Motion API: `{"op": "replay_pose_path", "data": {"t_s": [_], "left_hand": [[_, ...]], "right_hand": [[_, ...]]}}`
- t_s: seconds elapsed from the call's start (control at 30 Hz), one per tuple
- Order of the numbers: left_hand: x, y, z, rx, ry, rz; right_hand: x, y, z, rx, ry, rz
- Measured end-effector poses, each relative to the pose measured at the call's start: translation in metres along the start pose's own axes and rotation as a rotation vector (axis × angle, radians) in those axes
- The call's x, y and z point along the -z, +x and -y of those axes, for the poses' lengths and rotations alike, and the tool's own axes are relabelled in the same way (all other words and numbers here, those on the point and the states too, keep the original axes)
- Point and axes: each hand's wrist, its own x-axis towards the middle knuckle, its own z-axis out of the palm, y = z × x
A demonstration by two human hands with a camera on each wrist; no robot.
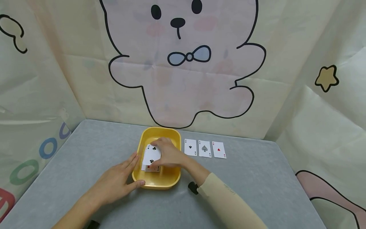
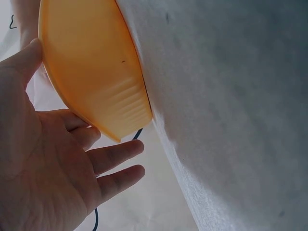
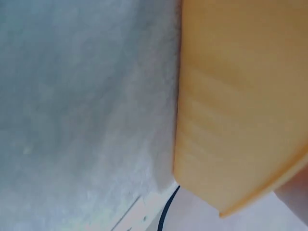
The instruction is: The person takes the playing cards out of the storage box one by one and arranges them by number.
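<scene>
- Head view: the right hand (image 1: 168, 156) reaches into the yellow tray (image 1: 174, 179) at mid tabletop (image 1: 85, 152), fingers pinching a two of clubs (image 1: 152, 154) off the small pile of cards there; the lift appears just begun.
- The left hand (image 1: 117, 181), fingers straight and spread, braces the tray's near-left wall.
- Three aces (image 1: 204, 148) lie face up in a row just right of the tray.
- Judged next: raise the card clear of the right rim; open cloth lies beyond and in front of the aces.
</scene>
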Motion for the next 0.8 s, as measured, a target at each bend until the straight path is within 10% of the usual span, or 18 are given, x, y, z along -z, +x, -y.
{"op": "replay_pose_path", "data": {"t_s": [0.8], "left_hand": [[0.001,0.0,-0.002,0.007,0.001,-0.002]], "right_hand": [[0.038,-0.048,-0.01,0.103,0.25,-0.057]]}}
